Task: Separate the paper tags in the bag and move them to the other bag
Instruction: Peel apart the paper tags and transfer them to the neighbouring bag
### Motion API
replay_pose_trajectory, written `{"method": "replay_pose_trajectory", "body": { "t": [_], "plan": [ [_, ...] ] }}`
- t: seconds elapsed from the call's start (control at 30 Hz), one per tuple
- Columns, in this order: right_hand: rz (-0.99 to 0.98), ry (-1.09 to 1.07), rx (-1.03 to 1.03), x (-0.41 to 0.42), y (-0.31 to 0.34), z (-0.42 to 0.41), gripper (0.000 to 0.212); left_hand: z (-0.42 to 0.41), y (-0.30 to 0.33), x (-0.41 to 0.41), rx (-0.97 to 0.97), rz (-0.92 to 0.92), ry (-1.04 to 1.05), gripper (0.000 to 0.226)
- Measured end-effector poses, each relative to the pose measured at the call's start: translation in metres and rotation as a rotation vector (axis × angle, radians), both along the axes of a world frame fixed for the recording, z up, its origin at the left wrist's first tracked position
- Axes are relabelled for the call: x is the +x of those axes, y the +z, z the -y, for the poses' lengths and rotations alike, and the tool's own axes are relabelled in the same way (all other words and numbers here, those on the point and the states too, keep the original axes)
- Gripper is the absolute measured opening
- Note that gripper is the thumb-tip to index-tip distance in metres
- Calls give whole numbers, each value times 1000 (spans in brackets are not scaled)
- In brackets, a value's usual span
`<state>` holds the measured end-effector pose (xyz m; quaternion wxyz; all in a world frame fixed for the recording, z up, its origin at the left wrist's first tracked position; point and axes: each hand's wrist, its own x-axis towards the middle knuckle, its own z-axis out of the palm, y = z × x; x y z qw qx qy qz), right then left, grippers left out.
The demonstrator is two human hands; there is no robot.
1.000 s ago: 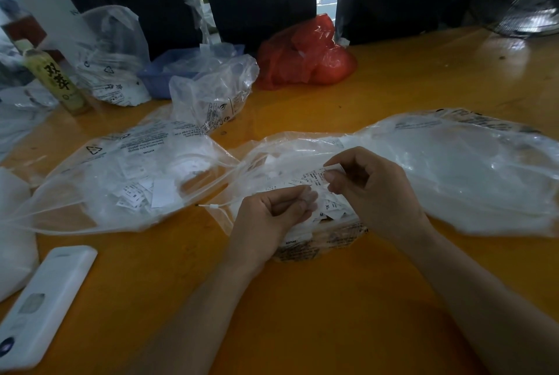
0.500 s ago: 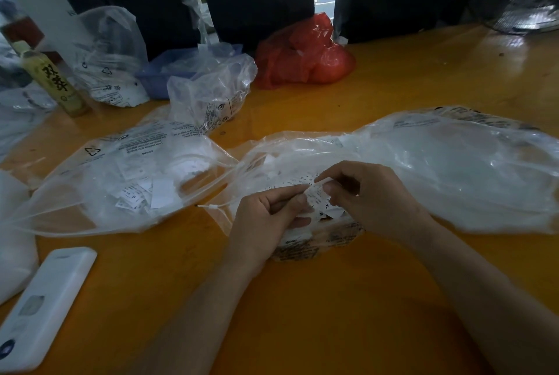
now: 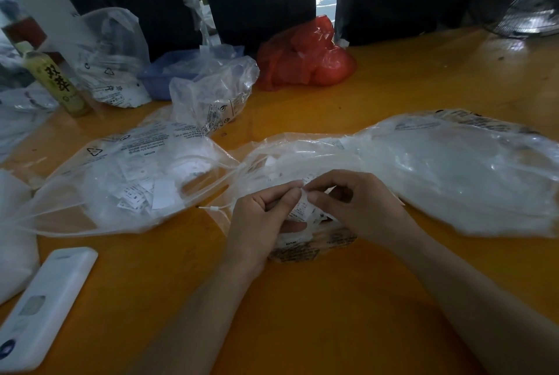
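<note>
Fingertips [image 3: 295, 193] of the left hand [image 3: 260, 223] and those of the right hand [image 3: 357, 208] meet, both pinching one small white printed paper tag [image 3: 304, 207] over the mouth of the large clear plastic bag [image 3: 423, 169] on the orange table [image 3: 332, 299]. To the left lies another clear printed bag [image 3: 127, 175] holding loose tags, near a white remote [image 3: 45, 302]

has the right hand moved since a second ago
Yes. The right hand has come down toward the near table edge, lowering its paper tag over the bag mouth to meet the left hand; the red bag stays put.
</note>
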<state>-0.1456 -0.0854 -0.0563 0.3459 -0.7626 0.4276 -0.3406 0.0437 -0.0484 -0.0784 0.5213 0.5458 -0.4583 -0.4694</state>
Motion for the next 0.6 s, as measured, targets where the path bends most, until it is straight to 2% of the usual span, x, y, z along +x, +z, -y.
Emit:
{"method": "replay_pose_trajectory", "body": {
  "t": [0.13,0.23,0.37,0.47,0.53,0.6],
  "plan": [
    [2,-56,-24,0,-4,1,10,0,0,1,-14,-27,-25,29],
    [102,-122,-12,-2,-4,3,11,0,2,1,-120,71,-5,35],
    [228,-202,-65,-6,2,4,18,-4,12,15,-379,436,148,43],
    [268,-296,-137,-16,10,8,15,-1,25,44,-578,829,386,25],
    [232,-356,-194,-23,16,11,10,2,28,70,-474,985,554,21],
    [176,-406,-268,-30,22,12,8,2,26,95,-229,1081,619,21]
  ]
}}
